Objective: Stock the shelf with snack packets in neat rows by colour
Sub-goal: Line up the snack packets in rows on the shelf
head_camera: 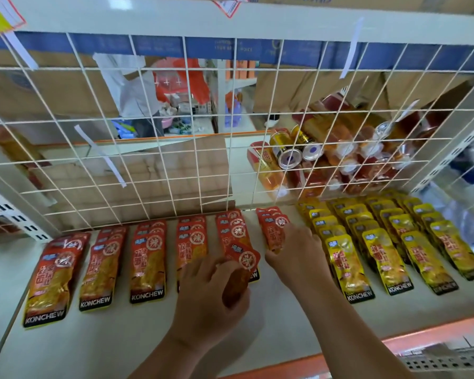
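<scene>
Left hand (203,291) is gripping a red packet (244,259), fingers curled round its lower half (centre of frame). Right hand (293,253) is pinching the front packet (274,236) of the rightmost red row, fingers bent.

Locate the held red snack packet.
Head view, centre: the red foil snack packet sits in the left hand, over the fifth red row, beside the right hand.

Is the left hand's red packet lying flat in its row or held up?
Held up: the left hand grips the red packet, which sits tilted across the front of a red row.
</scene>
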The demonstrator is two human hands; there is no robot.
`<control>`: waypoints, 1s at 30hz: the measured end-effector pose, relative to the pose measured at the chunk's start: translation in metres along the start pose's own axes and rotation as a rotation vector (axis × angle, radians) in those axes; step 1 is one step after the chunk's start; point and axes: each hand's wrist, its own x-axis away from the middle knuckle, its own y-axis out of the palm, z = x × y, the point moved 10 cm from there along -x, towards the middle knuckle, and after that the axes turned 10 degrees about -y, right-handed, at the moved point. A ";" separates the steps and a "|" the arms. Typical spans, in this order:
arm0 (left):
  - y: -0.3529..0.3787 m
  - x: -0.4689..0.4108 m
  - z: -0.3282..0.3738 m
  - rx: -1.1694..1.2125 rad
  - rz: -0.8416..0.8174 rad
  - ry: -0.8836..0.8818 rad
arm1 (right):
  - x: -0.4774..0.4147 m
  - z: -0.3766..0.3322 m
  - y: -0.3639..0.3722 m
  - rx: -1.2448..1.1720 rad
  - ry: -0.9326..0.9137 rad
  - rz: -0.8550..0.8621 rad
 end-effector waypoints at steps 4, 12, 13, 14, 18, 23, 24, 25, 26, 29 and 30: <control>0.000 0.000 0.001 0.005 0.000 0.007 | 0.000 -0.003 -0.009 -0.010 0.010 0.043; 0.000 -0.001 0.002 0.032 0.014 0.029 | 0.001 0.002 -0.001 -0.039 0.018 0.044; 0.000 -0.001 0.002 0.032 0.013 0.030 | 0.002 0.002 -0.002 -0.034 0.017 0.056; 0.000 0.000 0.002 0.031 0.012 0.030 | 0.003 0.002 -0.002 -0.033 0.020 0.062; -0.001 0.000 0.002 0.030 0.012 0.028 | 0.004 0.002 -0.004 -0.031 0.026 0.078; -0.002 0.000 0.003 0.022 0.015 0.028 | 0.005 0.001 -0.004 -0.003 0.030 0.069; -0.002 0.000 0.003 0.023 0.014 0.025 | 0.006 0.000 -0.004 0.011 0.028 0.067; -0.002 0.000 0.003 0.024 0.013 0.023 | 0.007 0.000 -0.005 0.025 0.025 0.068; -0.002 0.000 0.004 0.025 0.012 0.021 | 0.007 -0.001 -0.005 0.036 0.022 0.072; -0.003 -0.001 0.005 0.024 0.011 0.020 | 0.010 0.000 -0.009 0.055 0.015 0.089; -0.003 -0.001 0.005 0.023 0.011 0.021 | 0.010 0.000 -0.009 0.051 0.010 0.089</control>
